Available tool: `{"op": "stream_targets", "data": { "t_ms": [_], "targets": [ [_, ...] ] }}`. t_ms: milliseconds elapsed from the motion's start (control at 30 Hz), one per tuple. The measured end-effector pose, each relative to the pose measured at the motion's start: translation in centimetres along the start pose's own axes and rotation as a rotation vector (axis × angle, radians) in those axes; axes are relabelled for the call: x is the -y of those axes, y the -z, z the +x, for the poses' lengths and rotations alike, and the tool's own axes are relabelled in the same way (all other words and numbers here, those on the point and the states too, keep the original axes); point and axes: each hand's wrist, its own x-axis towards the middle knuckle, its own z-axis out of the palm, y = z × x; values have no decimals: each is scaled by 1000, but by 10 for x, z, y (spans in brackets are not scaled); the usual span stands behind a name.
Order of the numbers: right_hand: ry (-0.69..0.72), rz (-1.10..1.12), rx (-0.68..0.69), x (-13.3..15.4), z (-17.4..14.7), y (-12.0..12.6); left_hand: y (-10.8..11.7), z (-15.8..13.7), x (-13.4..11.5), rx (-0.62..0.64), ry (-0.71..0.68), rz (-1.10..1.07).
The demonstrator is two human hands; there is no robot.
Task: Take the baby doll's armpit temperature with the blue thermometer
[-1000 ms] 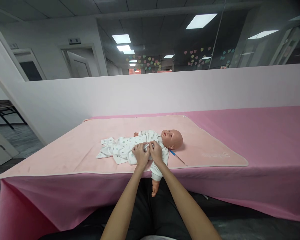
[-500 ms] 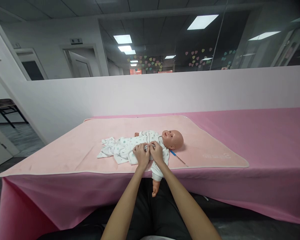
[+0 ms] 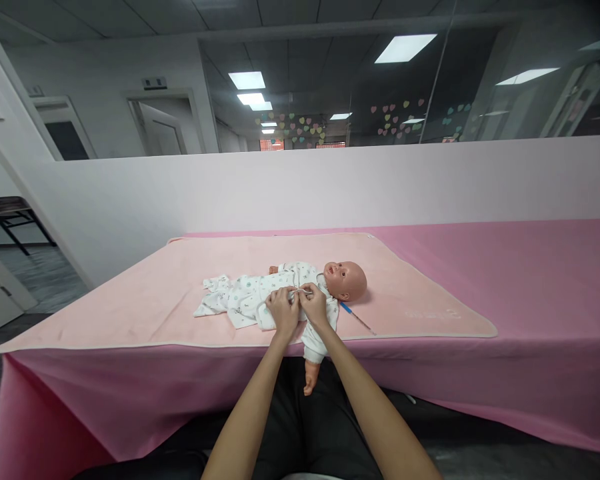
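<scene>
A baby doll [image 3: 347,280] lies on its back, head to the right, on a peach mat [image 3: 145,300]. It wears a white patterned baby outfit [image 3: 250,298]. My left hand [image 3: 283,310] and my right hand [image 3: 313,307] meet over the doll's chest, fingers pinched on thin white ties of the outfit. Both sets of fingertips nearly touch; the exact shape of the ties between them is too small to make out. One doll arm [image 3: 311,377] hangs over the table's front edge, between my forearms.
A thin stick-like thing with a blue end [image 3: 347,307] lies beside the doll's head. Under the mat, a pink cloth [image 3: 530,287] covers the table and drapes down its front. Behind stands a low white wall [image 3: 330,187] with glass above.
Almost nothing differs. Both hands stay pinched at the same spot on the doll's chest, and the view has tilted very slightly.
</scene>
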Motion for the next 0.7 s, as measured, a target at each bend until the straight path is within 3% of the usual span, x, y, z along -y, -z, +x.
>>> {"op": "stream_targets", "data": {
  "t_ms": [433, 700],
  "targets": [
    [122, -235, -22, -6, 0, -4, 0, 0, 1, -30, 10, -55],
    [176, -258, -86, -6, 1, -4, 8, 0, 3, -229, 174, -99]
  ]
}}
